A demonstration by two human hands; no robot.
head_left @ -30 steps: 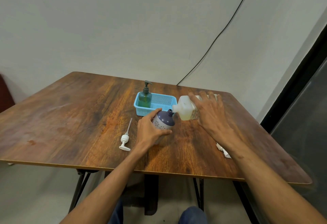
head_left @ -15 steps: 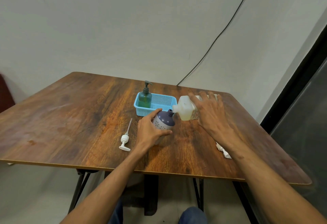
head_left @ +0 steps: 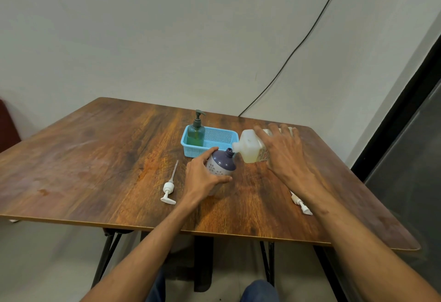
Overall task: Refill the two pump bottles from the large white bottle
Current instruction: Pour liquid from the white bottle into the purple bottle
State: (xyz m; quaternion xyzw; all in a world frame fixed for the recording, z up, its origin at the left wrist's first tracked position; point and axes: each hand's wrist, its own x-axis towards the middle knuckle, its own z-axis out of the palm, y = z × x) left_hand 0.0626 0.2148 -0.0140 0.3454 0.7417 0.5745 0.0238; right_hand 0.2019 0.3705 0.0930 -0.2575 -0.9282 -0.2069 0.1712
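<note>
My right hand grips the large white bottle, tipped on its side with its spout at the open neck of the purple flowered bottle. My left hand is wrapped around that purple bottle, which stands on the wooden table with its pump off. Yellowish liquid fills the lower part of the white bottle. A green pump bottle with its pump on stands in the left end of a blue basket.
A loose white pump with its long tube lies on the table left of my left hand. Another white cap or pump piece lies beside my right wrist. A black cable runs down the wall behind.
</note>
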